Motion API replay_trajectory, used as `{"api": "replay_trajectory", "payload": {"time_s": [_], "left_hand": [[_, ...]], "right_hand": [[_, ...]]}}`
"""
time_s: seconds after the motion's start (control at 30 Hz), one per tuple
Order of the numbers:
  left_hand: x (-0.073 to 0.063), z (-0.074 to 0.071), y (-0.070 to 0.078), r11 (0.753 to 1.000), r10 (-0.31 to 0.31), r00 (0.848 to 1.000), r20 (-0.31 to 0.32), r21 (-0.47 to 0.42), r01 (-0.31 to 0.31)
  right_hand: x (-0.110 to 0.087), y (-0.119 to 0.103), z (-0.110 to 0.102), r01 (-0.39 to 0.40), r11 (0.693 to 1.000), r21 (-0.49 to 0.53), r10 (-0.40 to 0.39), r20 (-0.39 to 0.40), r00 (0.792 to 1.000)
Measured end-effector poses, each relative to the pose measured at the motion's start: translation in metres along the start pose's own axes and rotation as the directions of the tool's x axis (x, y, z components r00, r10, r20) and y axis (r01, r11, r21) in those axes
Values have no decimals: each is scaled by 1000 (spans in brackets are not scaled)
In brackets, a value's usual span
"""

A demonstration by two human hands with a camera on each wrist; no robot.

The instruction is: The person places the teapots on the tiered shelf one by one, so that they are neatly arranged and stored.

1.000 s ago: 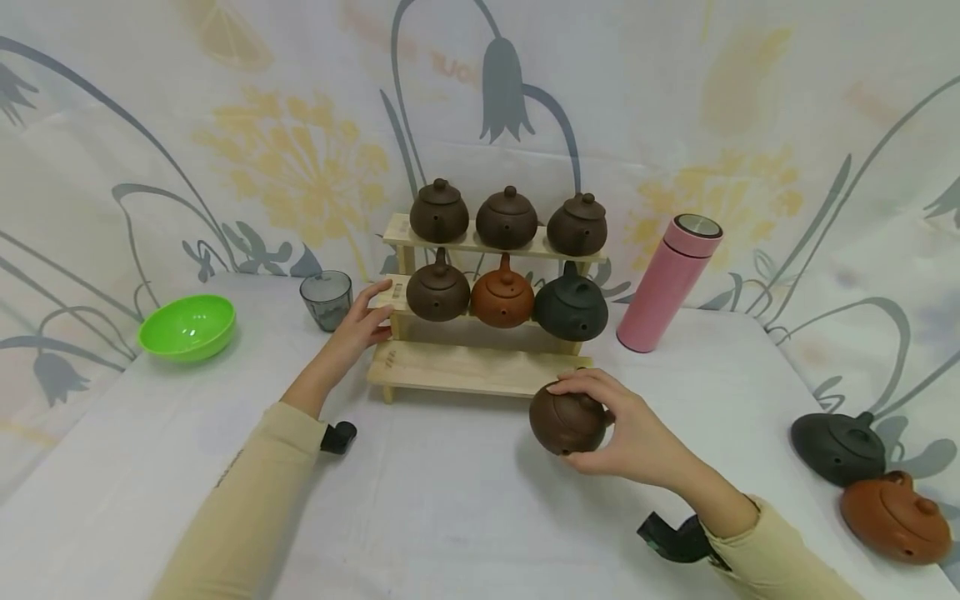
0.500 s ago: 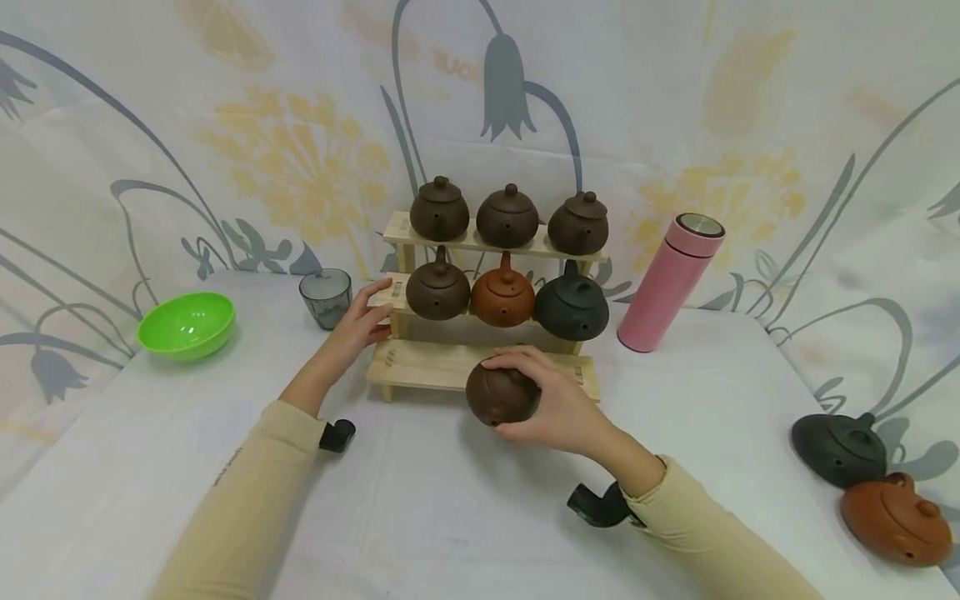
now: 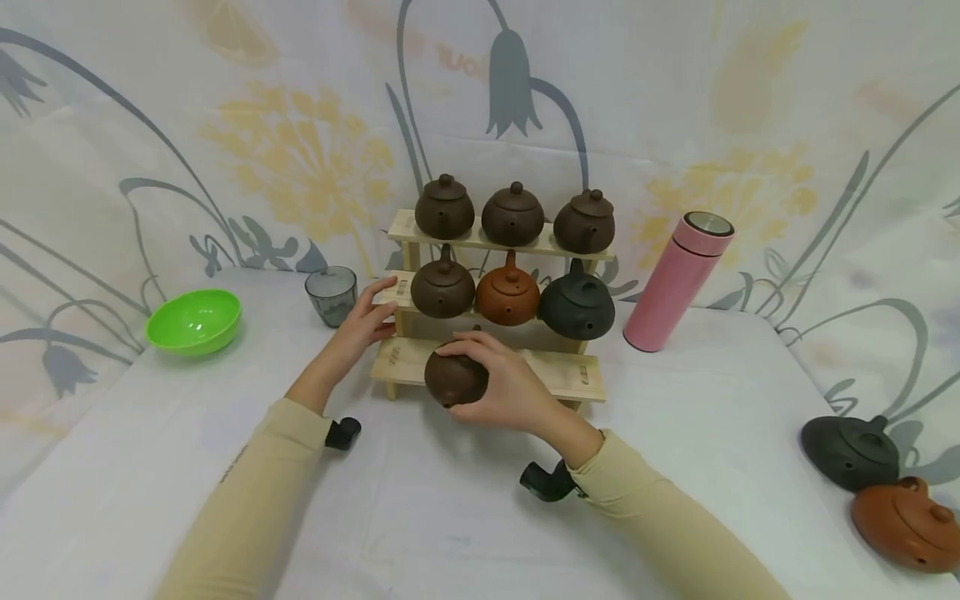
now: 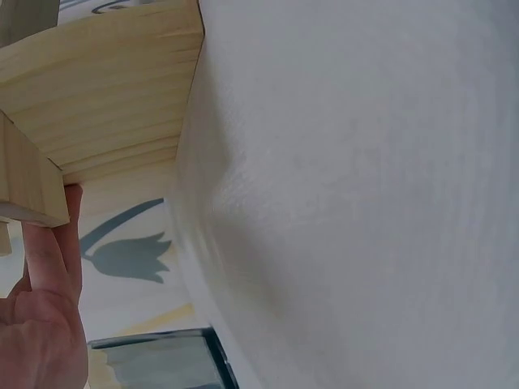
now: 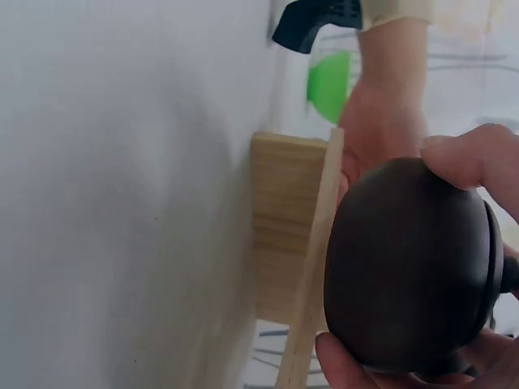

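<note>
My right hand [image 3: 504,385] grips a dark brown teapot [image 3: 452,379] by its sides, between thumb and fingers. The teapot is at the front of the lowest step of a wooden display rack [image 3: 566,375], left of its middle. In the right wrist view the teapot [image 5: 405,267] is right against the board [image 5: 312,275]; whether it bears on it I cannot tell. My left hand [image 3: 362,321] holds the left end of the rack's middle step. Seen from the left wrist, its fingers [image 4: 53,259] reach behind the wood [image 4: 122,89], their tips partly hidden.
Three brown teapots [image 3: 512,217] line the top step. The middle step bears a brown teapot [image 3: 442,290], an orange one [image 3: 508,296] and a dark green one [image 3: 577,307]. Around stand a green bowl [image 3: 193,323], grey glass [image 3: 332,296], pink flask [image 3: 678,283] and two teapots [image 3: 851,452] far right.
My right hand has carried the brown teapot leftward and slightly away, from the rack's right front to the left part of the lowest step. My left hand stays at the rack's left end.
</note>
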State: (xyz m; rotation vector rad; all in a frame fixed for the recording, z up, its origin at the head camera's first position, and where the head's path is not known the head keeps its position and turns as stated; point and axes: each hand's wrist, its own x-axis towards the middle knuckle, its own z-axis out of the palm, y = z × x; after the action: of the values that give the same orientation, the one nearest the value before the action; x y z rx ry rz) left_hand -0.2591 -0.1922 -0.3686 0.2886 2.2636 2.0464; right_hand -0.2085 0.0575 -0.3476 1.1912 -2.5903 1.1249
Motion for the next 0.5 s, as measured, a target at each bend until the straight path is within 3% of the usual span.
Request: {"api": "replay_trajectory", "payload": {"time_s": [0.4, 0.5], "left_hand": [[-1, 0, -1, 1000, 19, 1000, 3, 18, -19], [0, 1, 0, 1000, 15, 1000, 0, 13, -15]], "right_hand": [[11, 7, 12, 33, 992, 120, -20, -110, 994], [8, 8, 12, -3, 991, 132, 21, -141, 990]]}}
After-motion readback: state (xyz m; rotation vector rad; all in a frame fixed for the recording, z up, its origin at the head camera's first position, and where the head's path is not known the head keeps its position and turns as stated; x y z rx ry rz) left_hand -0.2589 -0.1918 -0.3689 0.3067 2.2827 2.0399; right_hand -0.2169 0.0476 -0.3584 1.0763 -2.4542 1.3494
